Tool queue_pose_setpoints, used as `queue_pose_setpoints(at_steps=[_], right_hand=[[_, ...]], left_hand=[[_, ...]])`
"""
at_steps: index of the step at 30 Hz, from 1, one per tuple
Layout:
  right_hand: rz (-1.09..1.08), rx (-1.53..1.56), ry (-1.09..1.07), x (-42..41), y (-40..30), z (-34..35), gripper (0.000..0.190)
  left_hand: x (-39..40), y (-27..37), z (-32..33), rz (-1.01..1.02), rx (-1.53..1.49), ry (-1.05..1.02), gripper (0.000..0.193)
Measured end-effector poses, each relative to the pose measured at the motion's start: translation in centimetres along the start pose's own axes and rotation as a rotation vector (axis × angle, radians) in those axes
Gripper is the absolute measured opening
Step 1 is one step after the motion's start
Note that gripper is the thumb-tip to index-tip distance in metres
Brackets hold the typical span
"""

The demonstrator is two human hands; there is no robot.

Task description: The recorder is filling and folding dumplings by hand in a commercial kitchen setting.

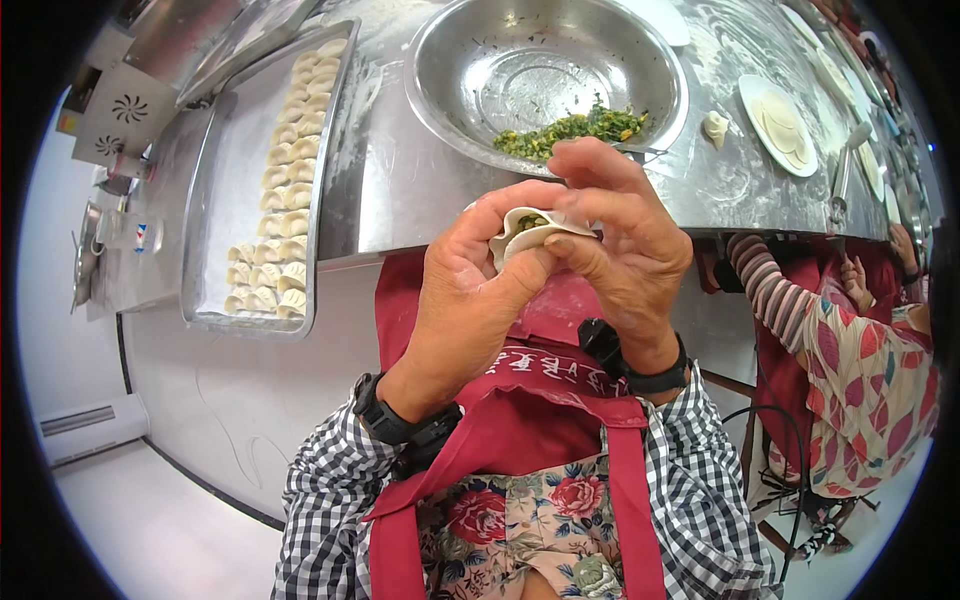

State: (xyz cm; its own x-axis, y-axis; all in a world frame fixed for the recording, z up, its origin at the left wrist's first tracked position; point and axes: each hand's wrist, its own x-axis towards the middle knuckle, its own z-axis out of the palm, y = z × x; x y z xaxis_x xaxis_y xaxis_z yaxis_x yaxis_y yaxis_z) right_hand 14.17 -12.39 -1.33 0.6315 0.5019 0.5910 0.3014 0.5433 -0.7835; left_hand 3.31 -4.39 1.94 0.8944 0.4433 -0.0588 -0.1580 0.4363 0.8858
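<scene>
Between my two hands I hold a partly folded dumpling (529, 234), its pale wrapper gaping at the left with green filling showing inside. My left hand (472, 277) cups the open side, thumb in front and forefinger behind. On the other side, the thumb and forefinger of my right hand (630, 240) pinch the wrapper's edge together. Just beyond my fingers, a wide steel bowl (480, 90) holds chopped green and yellow filling (562, 135) along its near side. A handle-like end of a utensil shows at the bowl's right rim, mostly hidden.
A metal tray (225, 187) at left, overhanging the table's front edge, carries rows of pleated dumplings (289, 180). On the floured steel table (720, 180) at right are a single dumpling (715, 129), a white plate (752, 94) of round wrappers (784, 124) and a metal utensil (844, 169). A co-worker (855, 360) sits at right.
</scene>
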Motion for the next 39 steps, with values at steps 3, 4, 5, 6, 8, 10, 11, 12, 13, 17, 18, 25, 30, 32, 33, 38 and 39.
queue_pose_setpoints(at_steps=[3, 4, 5, 6, 8, 10, 11, 12, 13, 17, 18, 25, 30, 32, 33, 38, 39], right_hand=[[-0.126, -0.101, -0.073, 0.4, 0.3, -0.6, 0.018], [-0.125, -0.101, -0.073, 0.4, 0.2, -0.6, 0.018], [-0.111, -0.112, -0.092, 0.4, 0.0, -0.7, 0.019], [-0.097, -0.123, -0.111, 0.4, -0.1, -0.8, 0.019], [-0.096, -0.143, -0.131, 0.4, -0.2, -1.1, 0.019], [-0.096, -0.16, -0.15, 0.3, -0.1, -0.9, 0.019], [-0.019, -0.041, -0.068, 0.3, -0.1, -0.4, 0.019], [0.058, 0.077, 0.015, 0.3, -0.2, -0.2, 0.018], [0.058, 0.076, 0.014, 0.3, -0.2, -0.4, 0.018], [-0.024, -0.006, -0.155, 0.0, -0.1, -1.1, 0.018], [-0.009, -0.001, -0.143, -0.1, -0.2, -1.1, 0.019], [-0.012, -0.089, -0.03, -0.3, 0.4, -0.5, 0.015], [-0.037, -0.119, -0.115, -0.1, 0.5, -0.9, 0.016], [-0.036, -0.131, -0.128, -0.1, 0.5, -1.1, 0.017], [-0.036, -0.142, -0.141, -0.2, 0.4, -1.2, 0.018], [-0.025, -0.094, -0.089, -0.2, 0.4, -0.8, 0.018], [0.001, -0.031, -0.025, 0.0, 0.2, -0.5, 0.017]], left_hand=[[0.0, 0.0, 0.3, 0.09, 0.12, -0.004, 0.036], [-0.1, 0.0, 0.3, 0.096, 0.172, -0.013, 0.036], [-0.1, 0.1, 0.4, 0.102, 0.224, -0.023, 0.036], [-0.1, 0.1, 0.2, 0.101, 0.223, -0.023, 0.036], [0.0, 0.1, -0.2, 0.038, 0.203, -0.052, 0.044], [0.1, 0.0, -0.1, 0.02, 0.167, -0.052, 0.04], [0.1, 0.0, 0.0, 0.002, 0.131, -0.053, 0.038], [0.1, 0.1, 0.1, 0.002, 0.13, -0.053, 0.038], [0.1, 0.2, 0.1, -0.021, 0.126, -0.055, 0.038], [0.1, 0.4, 0.5, -0.036, 0.142, -0.014, 0.038], [0.1, 0.3, 0.5, -0.036, 0.141, -0.015, 0.038], [0.2, -0.3, -0.2, -0.097, -0.128, 0.01, 0.045], [0.2, -0.8, -0.3, -0.033, -0.017, -0.005, 0.042], [0.1, -0.7, -0.3, 0.054, 0.226, -0.044, 0.042], [0.2, -0.7, -0.2, 0.054, 0.225, -0.046, 0.042], [0.3, -0.5, -0.2, -0.029, 0.194, -0.041, 0.038], [0.2, -0.3, 0.0, -0.028, 0.194, -0.039, 0.038]])
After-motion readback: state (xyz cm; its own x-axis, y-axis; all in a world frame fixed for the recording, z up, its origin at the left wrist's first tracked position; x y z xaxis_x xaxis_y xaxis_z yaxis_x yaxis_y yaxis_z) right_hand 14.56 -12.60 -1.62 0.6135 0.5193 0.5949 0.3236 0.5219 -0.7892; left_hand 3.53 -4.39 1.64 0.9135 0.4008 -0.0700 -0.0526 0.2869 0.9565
